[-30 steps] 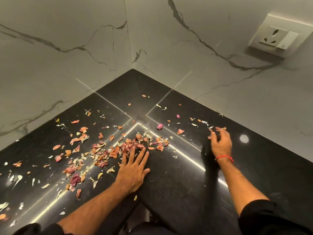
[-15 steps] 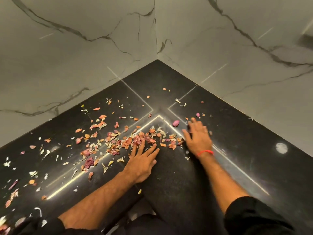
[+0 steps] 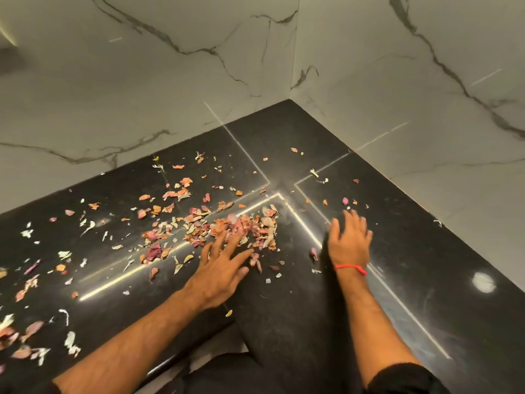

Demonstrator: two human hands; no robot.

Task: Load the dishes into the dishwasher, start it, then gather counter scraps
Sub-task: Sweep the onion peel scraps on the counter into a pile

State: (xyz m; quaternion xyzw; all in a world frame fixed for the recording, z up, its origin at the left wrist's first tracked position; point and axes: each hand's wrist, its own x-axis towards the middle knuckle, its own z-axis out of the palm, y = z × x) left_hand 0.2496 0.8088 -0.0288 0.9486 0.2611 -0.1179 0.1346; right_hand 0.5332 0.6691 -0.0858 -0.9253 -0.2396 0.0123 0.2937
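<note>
Dry onion-skin scraps, pink, orange and white, lie scattered over a black stone counter in a corner. The thickest pile of scraps sits near the middle. My left hand lies flat and open with its fingertips in the pile's near edge. My right hand, with a red thread on the wrist, is open and flat on the counter to the right of the pile, slightly blurred. A few loose scraps lie just beyond its fingers. Neither hand holds anything.
White marble-look walls close the corner at the back and right. More scraps trail off to the far left. The counter's front edge notches inward below my arms. A round light reflection shines at the right.
My right hand swept left from the right wall side toward the pile, then drew back slightly right. The pile is denser. The view shifted, so the wall socket is gone.
</note>
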